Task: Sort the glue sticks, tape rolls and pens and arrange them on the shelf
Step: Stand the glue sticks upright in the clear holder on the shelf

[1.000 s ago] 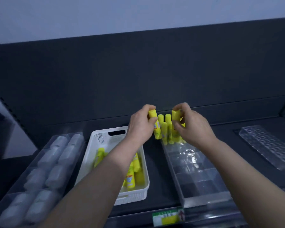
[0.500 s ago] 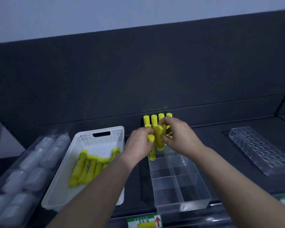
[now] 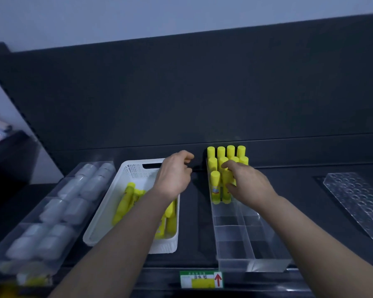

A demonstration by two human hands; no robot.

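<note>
Glue sticks (image 3: 215, 178) stood upright at back of clear divider tray (image 3: 252, 239); more lay in white basket (image 3: 136, 173). Right hand (image 3: 249, 183) fingers curled round front sticks. Left hand (image 3: 173, 176) hovered w/ fingers loosely bent, holding nothing

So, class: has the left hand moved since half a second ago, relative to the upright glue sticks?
Yes. The left hand has pulled away leftward from the upright glue sticks, now over the white basket.
</note>
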